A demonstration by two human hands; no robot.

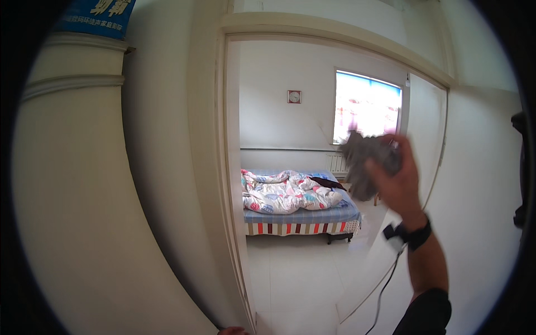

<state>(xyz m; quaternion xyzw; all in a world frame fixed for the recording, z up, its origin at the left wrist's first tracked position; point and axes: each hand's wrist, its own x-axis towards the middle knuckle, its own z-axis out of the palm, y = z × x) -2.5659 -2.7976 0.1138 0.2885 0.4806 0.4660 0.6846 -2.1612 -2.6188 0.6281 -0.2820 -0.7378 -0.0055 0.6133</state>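
My right hand (pixel 401 181) is raised in the doorway, its fingers wrapped round a crumpled grey cloth (pixel 359 167). Both are somewhat blurred. The cloth hangs in the air and, from here, overlaps the lower part of the window and the wall beside it. A dark band with a small device (pixel 410 234) circles my right wrist, and a cable (pixel 382 293) runs down from it. Only a sliver of my left hand (pixel 233 331) shows at the bottom edge, by the foot of the left door frame (pixel 215 167); its fingers are too hidden to read.
Beyond the doorway a bed (pixel 304 229) holds a rumpled patterned quilt (pixel 287 192). A square clock (pixel 294 97) hangs on the far wall, left of the bright window (pixel 368 106). A tall cream cabinet (pixel 78 195) stands close at left with a blue box (pixel 97 19) on top.
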